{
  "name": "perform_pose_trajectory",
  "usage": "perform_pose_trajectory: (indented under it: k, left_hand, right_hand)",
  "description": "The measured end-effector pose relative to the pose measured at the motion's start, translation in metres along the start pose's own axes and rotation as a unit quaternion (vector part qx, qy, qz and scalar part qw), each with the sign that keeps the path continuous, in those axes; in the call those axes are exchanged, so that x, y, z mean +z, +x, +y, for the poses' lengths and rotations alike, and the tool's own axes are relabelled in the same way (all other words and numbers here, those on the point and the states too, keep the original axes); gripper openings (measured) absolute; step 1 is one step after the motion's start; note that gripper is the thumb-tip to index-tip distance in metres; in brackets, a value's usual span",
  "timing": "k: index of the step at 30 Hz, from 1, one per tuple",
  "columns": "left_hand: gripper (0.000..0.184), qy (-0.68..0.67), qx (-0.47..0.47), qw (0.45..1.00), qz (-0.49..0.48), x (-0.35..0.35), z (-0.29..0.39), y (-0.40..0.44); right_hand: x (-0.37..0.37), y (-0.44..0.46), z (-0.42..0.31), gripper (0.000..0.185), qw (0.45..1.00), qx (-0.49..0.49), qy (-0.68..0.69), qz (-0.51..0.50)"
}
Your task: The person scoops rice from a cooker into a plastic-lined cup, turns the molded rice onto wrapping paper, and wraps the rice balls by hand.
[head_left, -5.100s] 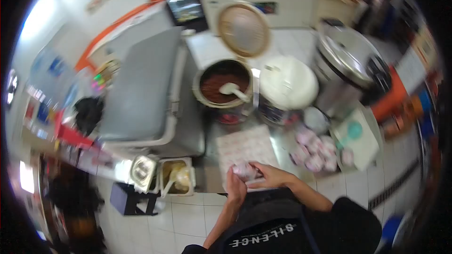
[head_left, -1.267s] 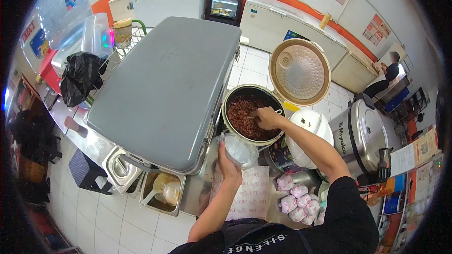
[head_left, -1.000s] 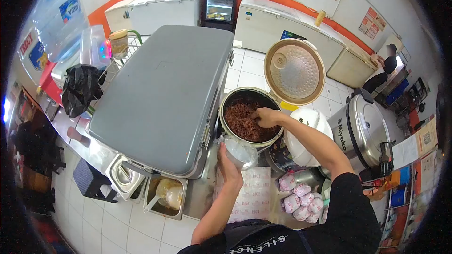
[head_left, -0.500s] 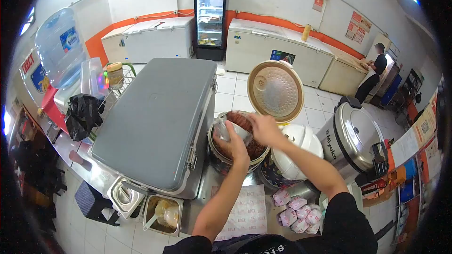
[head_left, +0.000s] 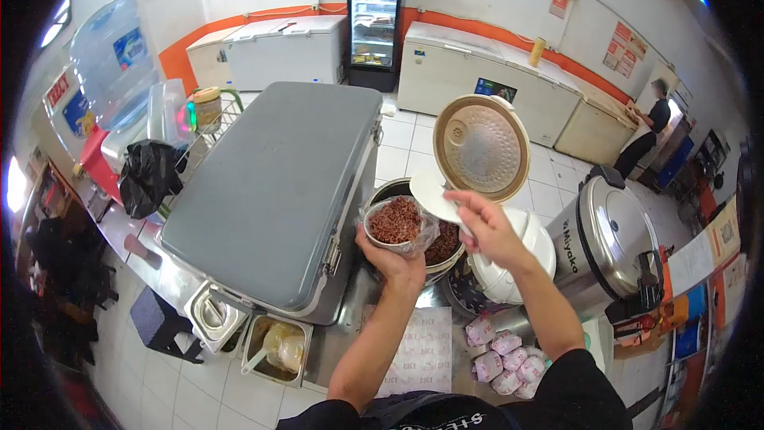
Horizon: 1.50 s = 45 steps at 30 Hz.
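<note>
My left hand (head_left: 395, 264) cups a small bowl (head_left: 368, 232) from below. Clear plastic (head_left: 427, 232) lines the bowl and hangs over its rim, and reddish-brown rice fills it. Closed round its handle, my right hand (head_left: 489, 231) holds a white rice paddle (head_left: 432, 194), the blade tilted just right of the bowl. Beneath both hands is an open rice cooker (head_left: 390, 189) with more brown rice (head_left: 442, 247) inside, partly hidden by the bowl and paddle. Its round lid (head_left: 482, 147) stands raised behind it.
A large grey cool box (head_left: 270, 191) stands left of the cooker. To the right are a closed white-lidded cooker (head_left: 517, 259) and a steel Miyako cooker (head_left: 609, 231). In front lie printed paper (head_left: 418, 350) and several wrapped bundles (head_left: 507, 342). A person (head_left: 654, 119) stands far right.
The bowl has come up out of the cooker, its rice now facing me. My right hand has risen, bringing the white paddle into sight. The whole view has shifted slightly.
</note>
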State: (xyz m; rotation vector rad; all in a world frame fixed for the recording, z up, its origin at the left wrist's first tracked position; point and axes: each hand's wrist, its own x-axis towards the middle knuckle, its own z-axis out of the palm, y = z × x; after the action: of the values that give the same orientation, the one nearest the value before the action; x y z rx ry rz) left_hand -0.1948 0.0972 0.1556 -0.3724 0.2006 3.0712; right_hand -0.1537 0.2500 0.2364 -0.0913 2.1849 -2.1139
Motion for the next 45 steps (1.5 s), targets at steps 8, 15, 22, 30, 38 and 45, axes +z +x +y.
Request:
perform_pose_trajectory:
  k: [8, 15, 22, 30, 38, 45]
  left_hand:
    - [0.054, 0.093, 0.044, 0.992, -0.076, -0.021, -0.007, -0.006]
    - [0.051, 0.079, 0.043, 0.995, -0.035, -0.030, -0.009, -0.008]
    - [0.052, 0.054, 0.063, 0.996, -0.024, -0.024, 0.001, -0.017]
    - [0.056, 0.053, -0.002, 0.998, 0.024, -0.051, 0.049, -0.052]
    - [0.061, 0.016, -0.107, 0.993, 0.049, -0.077, 0.075, -0.097]
    - [0.053, 0.129, -0.012, 0.985, 0.109, -0.075, 0.073, -0.090]
  right_hand:
    - [0.041, -0.017, 0.037, 0.031, 0.892, -0.223, -0.394, -0.014]
    - [0.027, -0.006, -0.002, 0.031, 0.857, -0.123, -0.479, -0.147]
    - [0.055, -0.010, -0.008, 0.028, 0.873, -0.149, -0.458, -0.069]
    - [0.010, 0.028, 0.022, 0.023, 0.800, -0.033, -0.590, 0.101]
    - [0.031, 0.087, 0.093, 0.039, 0.772, 0.172, -0.609, -0.059]
    - [-0.006, 0.092, 0.117, 0.030, 0.838, 0.104, -0.532, -0.058]
